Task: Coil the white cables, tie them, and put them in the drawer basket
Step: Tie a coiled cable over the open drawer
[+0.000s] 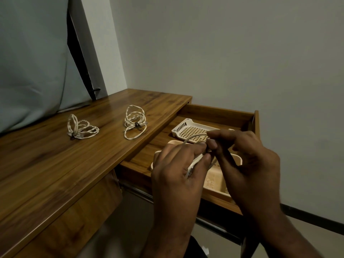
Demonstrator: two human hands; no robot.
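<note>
Single head cam, looking forward-down, close over hands (214, 164) at bench's (55, 164) right end; open drawer (214, 112) centre-frame.

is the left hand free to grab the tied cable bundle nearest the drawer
Probably not yet: the left hand grips a white cable with the right hand. Nothing blocks the tied bundle itself.

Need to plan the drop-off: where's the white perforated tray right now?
In the head view, the white perforated tray lies in the open drawer at its far end, right of the desk top, just beyond both hands and the beige basket.
</note>
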